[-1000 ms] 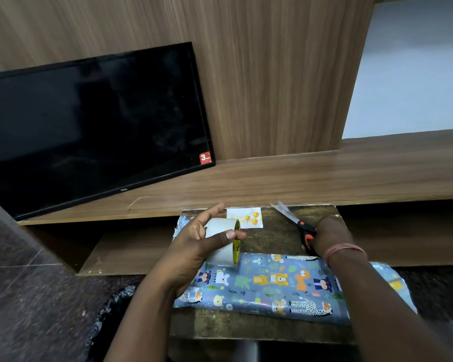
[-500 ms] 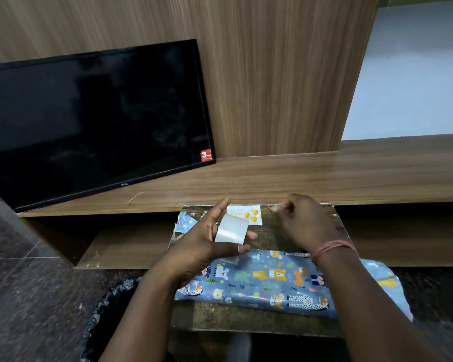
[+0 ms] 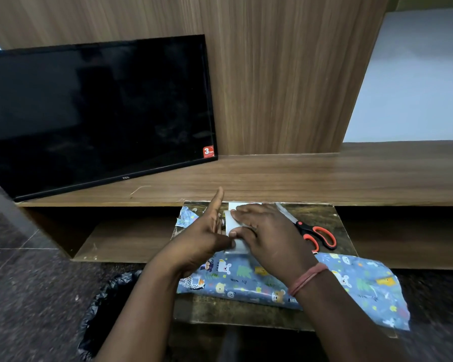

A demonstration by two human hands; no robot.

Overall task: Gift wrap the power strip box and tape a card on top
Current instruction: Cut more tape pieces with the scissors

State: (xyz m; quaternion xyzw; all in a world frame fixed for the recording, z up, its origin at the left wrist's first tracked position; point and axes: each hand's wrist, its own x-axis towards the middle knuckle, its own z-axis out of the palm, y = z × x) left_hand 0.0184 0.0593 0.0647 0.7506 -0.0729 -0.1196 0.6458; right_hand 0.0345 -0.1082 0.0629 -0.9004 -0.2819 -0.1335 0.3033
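Note:
The box wrapped in blue animal-print paper (image 3: 246, 282) lies across the small dark table (image 3: 324, 214). Just above its far edge, my left hand (image 3: 207, 237) holds a roll of clear tape (image 3: 233, 223), thumb against the roll and forefinger pointing up. From the other side my right hand (image 3: 268, 231) grips the same roll, fingers over its top and thumb on its near face. Behind the hands only a white edge of the card (image 3: 242, 204) shows. Orange-handled scissors (image 3: 315, 235) lie on the table right of my right hand.
A scrap of wrapping paper (image 3: 186, 218) lies at the table's far left corner. A black TV (image 3: 97, 113) leans on the wooden shelf (image 3: 324, 173) behind. A black bin bag (image 3: 102, 309) sits on the floor at lower left.
My right hand let go of the scissors, which now lie on the table, and came left onto the tape roll. My left hand kept the roll and shifted slightly right.

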